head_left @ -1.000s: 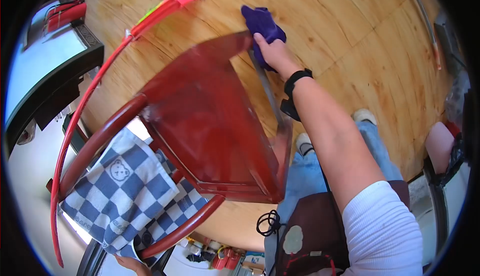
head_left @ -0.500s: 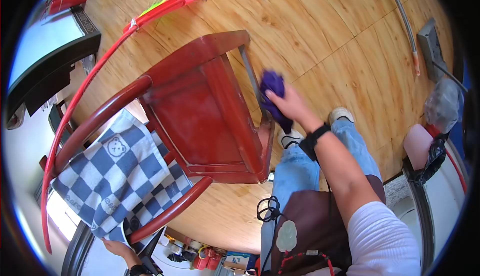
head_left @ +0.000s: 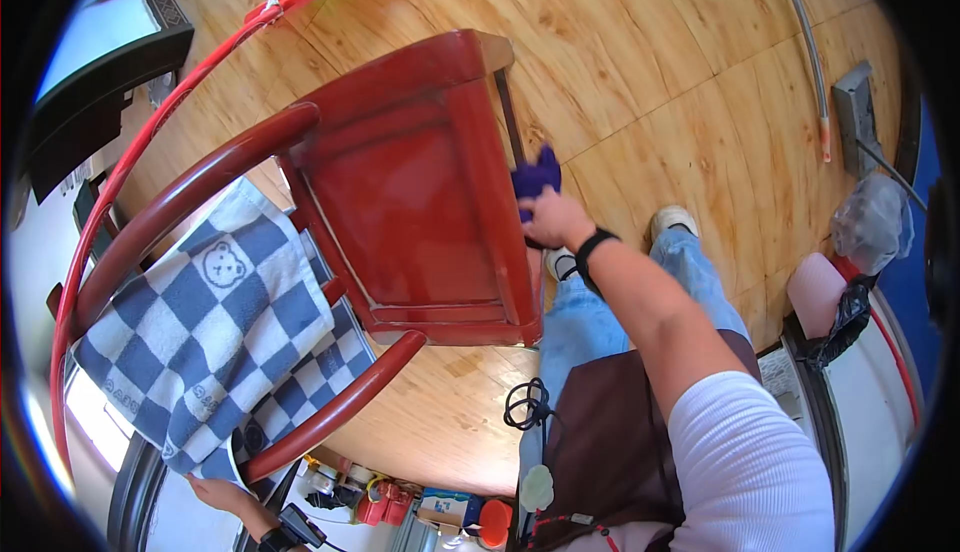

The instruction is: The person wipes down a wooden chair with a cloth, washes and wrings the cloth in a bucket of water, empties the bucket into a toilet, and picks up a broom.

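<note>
A dark red wooden chair (head_left: 400, 202) stands tilted in view, its seat facing up. My right hand (head_left: 556, 220) is closed on a purple cloth (head_left: 536, 178) at the seat's right edge, near the frame below the seat. A blue-and-white checkered towel (head_left: 215, 322) with a bear figure hangs over the chair's curved back rail. At the lower left, my left hand (head_left: 222, 495) grips the lower edge of the towel where it wraps the rail. Its fingertips are partly hidden by the cloth.
A red-handled broom (head_left: 185, 87) with pink bristles arcs along the left. To the right are a metal pole (head_left: 805, 42), a grey dustpan-like piece (head_left: 855, 117), a clear plastic bag (head_left: 873, 222) and a pink roll (head_left: 817, 295). Several goods stand along the bottom. My shoes are beside the chair.
My right hand with the purple cloth has moved slightly left and down, up against the seat's edge. The view has shifted a little. My left hand stays at the towel.
</note>
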